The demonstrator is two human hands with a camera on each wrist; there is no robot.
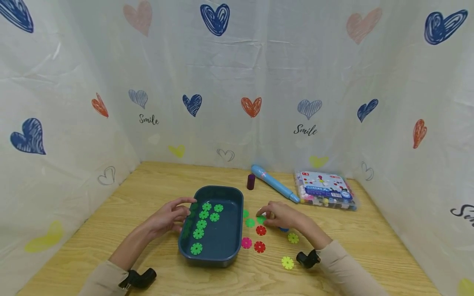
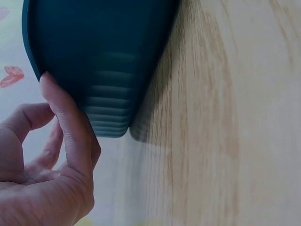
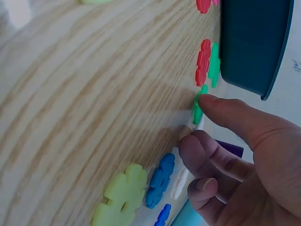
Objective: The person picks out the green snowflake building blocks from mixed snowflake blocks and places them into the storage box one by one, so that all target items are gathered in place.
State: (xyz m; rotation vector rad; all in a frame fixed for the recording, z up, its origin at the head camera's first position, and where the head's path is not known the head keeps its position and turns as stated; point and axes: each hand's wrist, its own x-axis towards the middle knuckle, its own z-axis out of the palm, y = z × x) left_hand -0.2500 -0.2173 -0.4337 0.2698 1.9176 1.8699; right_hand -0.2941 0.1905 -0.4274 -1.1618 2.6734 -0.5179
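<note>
White sheeting printed with hearts and the word "Smile" walls in a light wooden surface (image 1: 140,193) on three sides. Near the middle of the surface stands a dark teal tray (image 1: 226,246), its long sides running from the near edge toward the far edge, with a run of green snowflake discs (image 1: 196,248) lying inside along its left half. The left hand (image 1: 168,216) rests at the tray's left rim; in the left wrist view one finger (image 2: 66,122) lies against the outer wall of the tray (image 2: 108,52) while the others curl loosely away, gripping nothing. The right hand (image 1: 283,216) is just right of the tray, its forefinger (image 3: 235,115) pressing down on a green disc (image 3: 197,110) that lies flat on the wood, the other fingers bent beneath the palm and holding nothing. More discs are scattered about that hand: another green one (image 1: 249,223) beside the tray, two red ones (image 1: 261,230), a pink one (image 1: 246,243), two yellow ones (image 1: 287,262) toward the near edge, and a blue one (image 3: 160,181) half under the hand. Toward the far right corner lie a light blue pen-shaped toy (image 1: 274,183), a small dark purple cylinder (image 1: 251,181) standing upright, and a clear plastic case (image 1: 326,191) of coloured pieces with a printed label.
</note>
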